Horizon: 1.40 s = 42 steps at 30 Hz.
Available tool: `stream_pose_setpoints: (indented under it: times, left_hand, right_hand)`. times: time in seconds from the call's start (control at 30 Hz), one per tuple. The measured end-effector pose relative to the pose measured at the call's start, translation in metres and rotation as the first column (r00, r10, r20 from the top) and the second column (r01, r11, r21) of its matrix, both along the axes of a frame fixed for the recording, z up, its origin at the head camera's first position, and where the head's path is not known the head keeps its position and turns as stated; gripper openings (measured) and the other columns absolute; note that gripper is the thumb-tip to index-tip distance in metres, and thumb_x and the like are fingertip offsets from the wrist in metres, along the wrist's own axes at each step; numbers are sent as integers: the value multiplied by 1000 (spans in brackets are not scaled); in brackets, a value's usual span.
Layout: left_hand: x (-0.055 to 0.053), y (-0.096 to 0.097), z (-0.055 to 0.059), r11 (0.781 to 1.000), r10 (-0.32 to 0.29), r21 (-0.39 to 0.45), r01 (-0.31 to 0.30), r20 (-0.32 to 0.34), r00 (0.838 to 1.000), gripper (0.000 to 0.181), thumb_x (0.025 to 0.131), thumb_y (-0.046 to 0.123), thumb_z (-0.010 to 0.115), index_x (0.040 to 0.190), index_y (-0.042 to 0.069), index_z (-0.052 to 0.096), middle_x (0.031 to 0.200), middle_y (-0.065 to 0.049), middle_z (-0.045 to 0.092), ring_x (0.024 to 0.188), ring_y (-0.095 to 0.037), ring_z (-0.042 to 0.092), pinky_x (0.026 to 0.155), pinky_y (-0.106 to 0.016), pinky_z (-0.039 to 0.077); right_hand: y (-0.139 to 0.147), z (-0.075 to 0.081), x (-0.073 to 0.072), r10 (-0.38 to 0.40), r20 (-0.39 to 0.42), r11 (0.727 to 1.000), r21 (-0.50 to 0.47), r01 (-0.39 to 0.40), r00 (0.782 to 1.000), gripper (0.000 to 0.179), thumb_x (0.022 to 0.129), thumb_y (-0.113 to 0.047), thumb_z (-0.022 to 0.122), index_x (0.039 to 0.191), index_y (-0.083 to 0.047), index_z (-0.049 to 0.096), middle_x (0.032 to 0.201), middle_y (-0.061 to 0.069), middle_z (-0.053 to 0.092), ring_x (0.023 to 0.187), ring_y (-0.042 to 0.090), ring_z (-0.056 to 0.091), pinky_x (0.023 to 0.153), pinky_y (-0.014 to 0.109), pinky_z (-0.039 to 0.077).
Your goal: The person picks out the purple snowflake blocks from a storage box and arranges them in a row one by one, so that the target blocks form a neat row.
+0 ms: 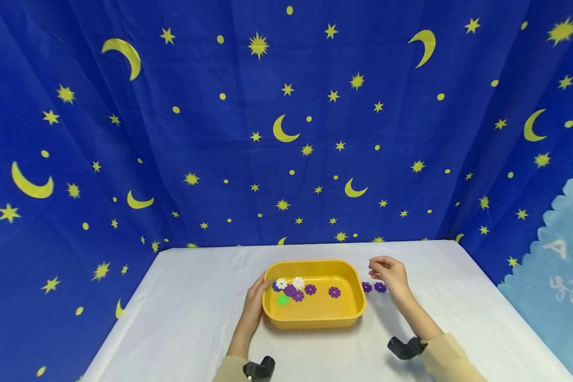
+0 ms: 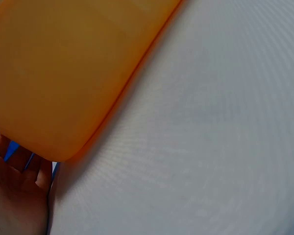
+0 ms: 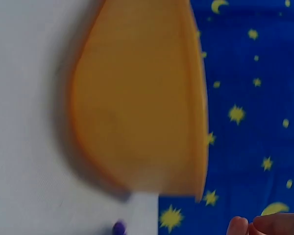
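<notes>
A yellow plastic basin (image 1: 315,322) stands on the white-covered table. My left hand (image 1: 251,305) grips its left end, the fingers (image 2: 20,159) against the outer wall in the left wrist view. Inside lie several snowflake-shaped plastic discs: white (image 1: 298,283), green (image 1: 283,300) and purple (image 1: 334,292) among them, mostly bunched toward the left. Two more purple discs (image 1: 380,287) sit on the table just right of the basin. Above and behind these, my right hand (image 1: 390,274) hovers with loosely bent fingers; no disc shows between its fingertips (image 3: 238,226).
A blue cloth (image 1: 286,159) with yellow moons and stars hangs behind the table (image 1: 191,297) and down its sides. At the far right is a light blue panel (image 1: 561,265) with white lettering. Black camera mounts (image 1: 406,347) sit on both wrists.
</notes>
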State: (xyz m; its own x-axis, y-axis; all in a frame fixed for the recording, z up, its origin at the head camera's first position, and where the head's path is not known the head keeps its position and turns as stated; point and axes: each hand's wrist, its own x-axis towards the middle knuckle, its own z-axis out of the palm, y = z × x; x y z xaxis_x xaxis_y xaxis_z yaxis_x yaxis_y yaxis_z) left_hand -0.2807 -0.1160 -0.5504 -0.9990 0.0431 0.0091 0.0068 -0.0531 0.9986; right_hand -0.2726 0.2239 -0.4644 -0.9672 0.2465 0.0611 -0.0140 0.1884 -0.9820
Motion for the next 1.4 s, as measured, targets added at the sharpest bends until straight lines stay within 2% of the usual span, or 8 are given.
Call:
stream_pose_setpoints:
  times: [0.27, 0.47, 0.6, 0.77, 1.07, 1.2, 1.4]
  left_hand:
    - [0, 0, -1, 1000, 5, -15, -5, -7, 1000, 55, 99, 35, 44, 145, 7, 37, 153, -13, 35, 145, -33, 25, 121, -50, 16]
    - [-2, 0, -1, 1000, 13, -24, -13, 5, 1000, 54, 99, 36, 44, 145, 8, 39, 153, -12, 36, 145, -33, 26, 121, -50, 18]
    - [-2, 0, -1, 1000, 8, -16, -8, -5, 1000, 55, 99, 36, 44, 145, 7, 38, 153, -12, 35, 145, -33, 26, 121, -50, 17]
    - [-3, 0, 0, 1000, 15, 1, -15, -2, 1000, 57, 98, 38, 46, 145, 7, 39, 153, -12, 36, 145, -32, 26, 122, -49, 16]
    - [-1, 0, 0, 1000, 5, -10, -5, -5, 1000, 55, 99, 36, 44, 145, 6, 38, 153, -13, 35, 145, -32, 26, 122, -49, 16]
    - [-1, 0, 3, 1000, -5, -14, 5, -8, 1000, 56, 99, 37, 43, 146, 7, 36, 154, -12, 33, 146, -32, 23, 122, -48, 15]
    - [0, 1, 3, 1000, 0, -12, -1, -2, 1000, 57, 99, 37, 44, 146, 6, 35, 154, -13, 32, 146, -32, 23, 122, -49, 15]
  right_hand:
    - [-31, 13, -1, 92, 38, 996, 6, -92, 995, 28, 94, -8, 57, 110, 15, 57, 81, 4, 68, 67, 4, 62, 66, 17, 59]
    - [-50, 13, -4, 140, 60, 990, -29, -138, 988, 28, 93, -6, 57, 110, 17, 57, 84, 12, 68, 66, 5, 62, 64, 15, 58]
    - [-60, 9, -8, 165, 71, 986, -35, -163, 984, 29, 92, -4, 57, 111, 17, 56, 87, 14, 68, 68, 6, 63, 66, 17, 58]
    - [-69, 1, -13, 163, 105, 987, -4, -163, 981, 27, 92, -3, 57, 111, 16, 57, 96, 25, 67, 70, 6, 63, 73, 25, 61]
    - [-77, -16, -16, 140, 171, 989, 20, -145, 975, 25, 89, -2, 59, 109, 13, 60, 96, 19, 68, 73, 7, 61, 80, 31, 59]
    - [-79, -21, -18, 138, 133, 986, 73, -148, 982, 21, 86, 2, 60, 105, 11, 63, 100, 22, 67, 77, 9, 60, 81, 32, 59]
    - [-79, -27, -15, 179, 54, 966, 180, -185, 982, 21, 80, 11, 64, 101, 13, 63, 99, 29, 65, 80, 19, 64, 74, 25, 58]
